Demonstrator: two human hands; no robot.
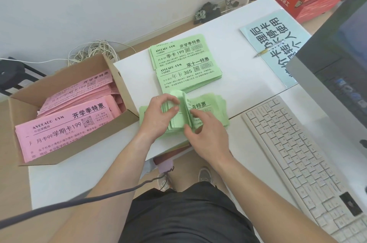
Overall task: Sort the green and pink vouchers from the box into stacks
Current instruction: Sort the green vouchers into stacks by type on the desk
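1. My left hand (158, 116) and right hand (206, 135) are both pinching a bent wad of green vouchers (183, 103), right between them.
2. Another green stack (184, 64) lies just beyond; pink vouchers (65, 123) sit in the cardboard box (122, 83) at left.

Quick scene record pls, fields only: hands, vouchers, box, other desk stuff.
left hand: pinches bent-up sheets of green pile
right hand: fingers curled round same pile
green pile: near front table edge, fanned
green stacks: two, overlapping, behind the pile
pink vouchers: in box
box: open, left of green pile
other: keyboard, pen on blue sheet, right side
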